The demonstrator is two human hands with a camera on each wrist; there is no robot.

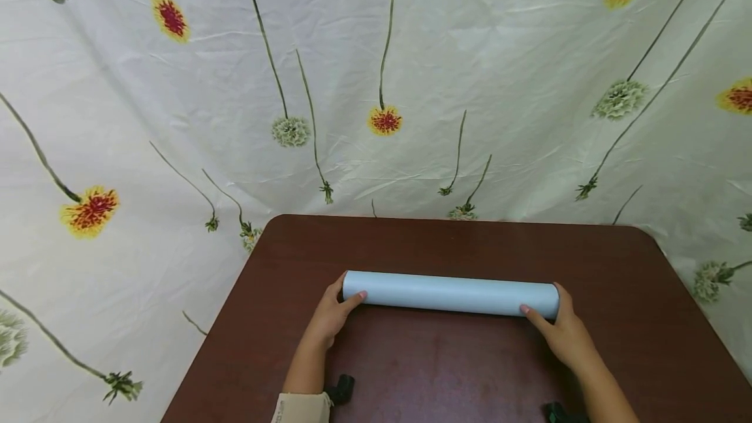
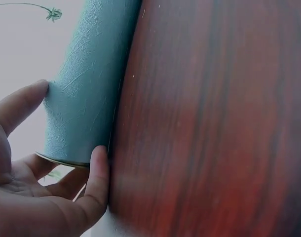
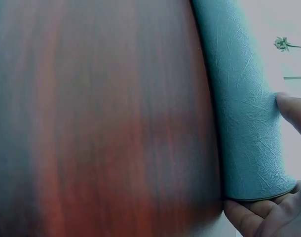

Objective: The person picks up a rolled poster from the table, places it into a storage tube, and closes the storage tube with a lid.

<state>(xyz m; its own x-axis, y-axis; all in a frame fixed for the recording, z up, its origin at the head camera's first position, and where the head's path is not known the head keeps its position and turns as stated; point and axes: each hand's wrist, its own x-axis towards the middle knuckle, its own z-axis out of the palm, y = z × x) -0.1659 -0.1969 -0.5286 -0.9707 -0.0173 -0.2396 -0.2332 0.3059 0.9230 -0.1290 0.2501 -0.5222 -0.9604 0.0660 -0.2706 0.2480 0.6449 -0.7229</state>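
A light blue roll (image 1: pixel 449 294) with a finely creased, leather-like surface lies crosswise on the brown table. My left hand (image 1: pixel 330 313) holds its left end, the thumb resting on the curved side and other fingers at the end rim. At the opposite end, my right hand (image 1: pixel 563 330) grips the roll in much the same way. Seen from the left wrist, the roll (image 2: pixel 86 89) shows a thin dark-gold edge, with fingertips around it. In the right wrist view, fingers (image 3: pixel 246 217) sit under the end rim while the thumb presses the side.
The dark reddish-brown table (image 1: pixel 435 371) has rounded far corners. Behind and beside it hangs a white cloth (image 1: pixel 329 12) printed with flowers. Dark wrist-worn devices (image 1: pixel 341 389) show near both forearms. A beige sleeve (image 1: pixel 301 408) covers the left forearm.
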